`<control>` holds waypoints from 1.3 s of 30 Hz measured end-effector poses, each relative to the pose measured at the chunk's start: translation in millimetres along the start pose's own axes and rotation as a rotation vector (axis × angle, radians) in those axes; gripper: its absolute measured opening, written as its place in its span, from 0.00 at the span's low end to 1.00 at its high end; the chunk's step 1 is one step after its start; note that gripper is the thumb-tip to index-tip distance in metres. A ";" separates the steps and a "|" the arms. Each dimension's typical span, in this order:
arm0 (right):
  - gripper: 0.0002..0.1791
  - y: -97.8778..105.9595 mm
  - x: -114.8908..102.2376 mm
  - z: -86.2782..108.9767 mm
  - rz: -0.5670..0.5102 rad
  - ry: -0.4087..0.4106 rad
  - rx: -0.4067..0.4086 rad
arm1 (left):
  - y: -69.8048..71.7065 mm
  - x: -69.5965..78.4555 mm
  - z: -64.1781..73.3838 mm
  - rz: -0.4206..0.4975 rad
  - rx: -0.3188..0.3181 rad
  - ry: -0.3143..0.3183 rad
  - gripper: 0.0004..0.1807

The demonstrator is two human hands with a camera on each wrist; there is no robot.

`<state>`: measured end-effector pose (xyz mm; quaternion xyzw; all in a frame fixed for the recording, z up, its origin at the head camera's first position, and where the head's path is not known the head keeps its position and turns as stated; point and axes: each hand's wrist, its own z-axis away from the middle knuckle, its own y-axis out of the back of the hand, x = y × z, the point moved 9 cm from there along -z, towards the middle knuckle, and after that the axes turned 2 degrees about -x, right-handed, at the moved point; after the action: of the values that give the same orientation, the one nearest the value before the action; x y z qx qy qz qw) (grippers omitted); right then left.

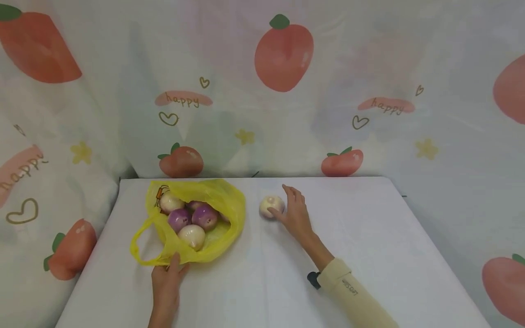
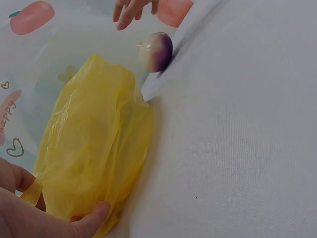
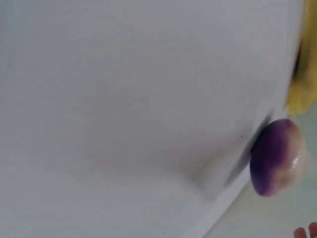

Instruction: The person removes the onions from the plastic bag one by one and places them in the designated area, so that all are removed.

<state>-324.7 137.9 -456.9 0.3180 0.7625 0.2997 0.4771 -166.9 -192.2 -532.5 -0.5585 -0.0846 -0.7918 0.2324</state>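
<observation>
A yellow plastic bag [image 1: 237, 205] lies on its side at the left of the table, its mouth facing me. Inside it sit several purple-and-white turnips [image 1: 205, 217], some with the white end showing. My left hand [image 1: 166, 281] grips the bag's near edge beside its handle loop, and the thumb presses on the plastic in the left wrist view. One more turnip [image 1: 269, 203] rests on the table right of the bag, white end up and purple side down [image 3: 275, 157]. Around its right side hovers my right hand [image 1: 297, 217], fingers spread and apart from it.
A white cloth covers the table [image 1: 369, 237]. Behind it and to the left hangs a curtain [image 1: 229, 59] printed with fruit, hearts and words. A dark object [image 1: 314, 279] shows at the right wrist, by the beige sleeve [image 1: 348, 287].
</observation>
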 end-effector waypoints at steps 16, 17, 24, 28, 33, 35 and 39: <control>0.32 -44.2 -122.2 5.7 -0.117 0.416 -0.077 | 7.0 -18.6 -8.2 -0.008 0.038 0.005 0.33; 0.32 -47.7 -127.8 5.3 -0.111 0.416 -0.095 | 7.3 -19.0 -8.7 0.004 0.035 -0.008 0.33; 0.33 -68.6 -159.9 6.9 -0.062 0.494 -0.134 | 6.9 -16.0 -8.9 0.000 0.023 -0.034 0.33; 0.26 -69.4 -185.2 16.9 0.072 0.686 0.010 | 7.6 -16.5 -9.7 -0.002 0.025 -0.042 0.33; 0.26 -86.6 -201.8 25.5 0.073 0.737 -0.105 | 8.0 -21.2 -15.2 0.008 0.025 -0.043 0.33; 0.29 -100.2 -201.9 26.0 0.074 0.669 -0.257 | 7.5 -22.5 -17.5 0.009 0.022 -0.041 0.33; 0.31 -122.5 -198.3 28.5 0.160 0.538 -0.482 | 0.4 -12.7 -10.0 0.001 0.008 -0.023 0.31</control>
<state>-255.0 -86.3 -454.0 0.1650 0.7407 0.5801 0.2960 -171.7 -193.0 -547.9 -0.5665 -0.0901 -0.7849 0.2344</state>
